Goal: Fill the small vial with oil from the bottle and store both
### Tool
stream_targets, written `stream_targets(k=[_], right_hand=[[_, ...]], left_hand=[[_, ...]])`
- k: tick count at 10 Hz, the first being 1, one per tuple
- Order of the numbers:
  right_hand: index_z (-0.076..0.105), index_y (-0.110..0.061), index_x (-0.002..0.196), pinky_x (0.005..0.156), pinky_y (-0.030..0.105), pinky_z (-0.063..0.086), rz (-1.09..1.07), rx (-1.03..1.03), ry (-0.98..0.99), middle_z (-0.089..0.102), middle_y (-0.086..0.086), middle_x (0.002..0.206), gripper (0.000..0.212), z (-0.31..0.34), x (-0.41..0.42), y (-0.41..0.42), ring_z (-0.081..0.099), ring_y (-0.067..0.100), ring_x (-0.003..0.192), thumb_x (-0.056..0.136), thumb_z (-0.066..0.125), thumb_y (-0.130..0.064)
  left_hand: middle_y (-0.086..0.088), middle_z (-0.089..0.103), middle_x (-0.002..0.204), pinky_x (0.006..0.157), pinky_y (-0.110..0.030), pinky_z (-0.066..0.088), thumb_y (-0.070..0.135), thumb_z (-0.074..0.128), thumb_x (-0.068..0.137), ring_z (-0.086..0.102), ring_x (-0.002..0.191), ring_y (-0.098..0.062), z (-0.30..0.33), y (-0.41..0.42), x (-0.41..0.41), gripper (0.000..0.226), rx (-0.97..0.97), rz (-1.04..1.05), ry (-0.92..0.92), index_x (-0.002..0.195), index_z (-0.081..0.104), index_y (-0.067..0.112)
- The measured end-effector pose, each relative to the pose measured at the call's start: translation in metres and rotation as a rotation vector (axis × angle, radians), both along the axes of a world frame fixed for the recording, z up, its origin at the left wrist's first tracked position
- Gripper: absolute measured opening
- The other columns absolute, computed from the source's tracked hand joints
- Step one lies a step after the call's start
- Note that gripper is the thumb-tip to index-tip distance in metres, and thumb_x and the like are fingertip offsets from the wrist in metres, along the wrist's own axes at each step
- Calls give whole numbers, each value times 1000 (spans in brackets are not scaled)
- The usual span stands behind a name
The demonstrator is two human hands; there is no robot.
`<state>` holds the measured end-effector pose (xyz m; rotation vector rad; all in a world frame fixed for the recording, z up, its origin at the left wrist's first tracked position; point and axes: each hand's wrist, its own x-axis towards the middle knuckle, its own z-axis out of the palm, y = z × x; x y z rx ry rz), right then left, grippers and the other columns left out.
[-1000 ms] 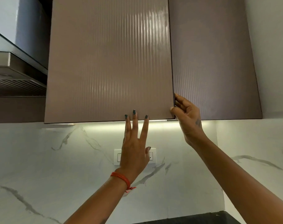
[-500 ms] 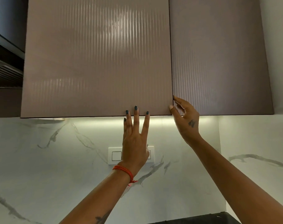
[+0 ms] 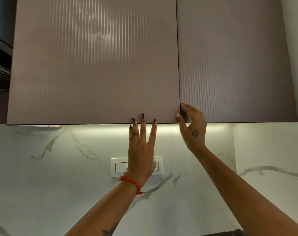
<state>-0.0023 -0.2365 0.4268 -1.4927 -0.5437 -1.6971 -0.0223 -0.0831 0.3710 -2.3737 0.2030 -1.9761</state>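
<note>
At door seam (image 3: 179, 65): right hand (image 3: 193, 132).

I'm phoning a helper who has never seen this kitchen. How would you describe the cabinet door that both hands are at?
Above the marble backsplash hang two ribbed brown doors. It is the wider left door, above the white switch plate. The left hand lies flat against its lower edge, and the right hand is at its right edge.

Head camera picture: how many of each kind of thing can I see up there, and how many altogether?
Cupboard doors: 2, left door and right door
Hands: 2, left hand and right hand
Switch plates: 1
Red wristbands: 1
Total: 6
</note>
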Motion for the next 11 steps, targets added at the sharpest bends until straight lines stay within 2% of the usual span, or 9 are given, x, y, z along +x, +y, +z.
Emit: stream_targets(k=[1, 2, 3, 5, 7, 8, 10, 11], right_hand=[[62, -4, 116, 87, 13, 36, -18, -1, -1, 64, 14, 114, 38, 1, 7, 3, 56, 23, 104, 83, 58, -24], [63, -4, 116, 87, 14, 37, -54, -5, -25, 64, 13, 113, 37, 1, 12, 4, 56, 23, 104, 82, 60, -21], [63, -3, 115, 89, 10, 33, -101, -1, -82, 65, 13, 112, 37, -1, 18, 5, 50, 14, 104, 81, 64, -18], [63, -3, 115, 92, 13, 36, -116, 4, -132, 65, 14, 112, 37, -3, 28, 7, 52, 17, 105, 81, 65, -15], [62, -5, 117, 94, 9, 35, -125, -1, -167, 64, 11, 114, 36, -5, 32, 5, 51, 13, 108, 82, 66, -14], [61, -5, 118, 95, 9, 35, -129, -18, -157, 64, 10, 115, 36, -5, 29, 5, 49, 13, 109, 83, 65, -14], [54, -4, 126, 100, 26, 38, -268, -160, -31, 59, 13, 125, 44, -5, 7, 2, 51, 26, 116, 89, 58, -27], [32, -7, 142, 111, 30, 17, -376, -279, 74, 38, 12, 146, 68, -9, -5, 5, 32, 26, 136, 92, 37, -52]], left_hand=[[-14, 4, 153, 111, -41, -1, 12, 81, 54, -15, 139, -37, 1, 0, 6, 114, -2, 15, -15, 146, 14, 19], [-15, 3, 153, 111, -41, -2, 9, 78, 54, -18, 139, -36, 1, 0, 10, 112, -7, 16, -22, 146, 15, 19], [-16, 6, 153, 110, -42, -2, 6, 76, 54, -17, 139, -36, 0, 1, 16, 110, -11, 31, -39, 146, 17, 19], [-17, 15, 154, 111, -40, -5, 3, 75, 54, -8, 139, -38, 0, -1, 23, 109, -21, 60, -51, 146, 18, 19], [-20, 20, 152, 109, -43, 2, 6, 76, 53, 5, 138, -42, 1, -1, 16, 106, 4, 65, -47, 144, 24, 17], [-20, 15, 153, 111, -44, 2, 10, 77, 54, 4, 138, -43, 2, -1, 11, 109, 13, 61, -2, 146, 19, 17], [-19, 11, 154, 116, -44, 0, 30, 79, 64, 3, 141, -41, 6, 4, -5, 106, 51, -1, 78, 146, 14, 17], [-18, 25, 151, 114, -49, 22, 45, 59, 82, 19, 140, -39, 13, 7, -19, 78, -3, -132, 31, 144, 24, 13]])
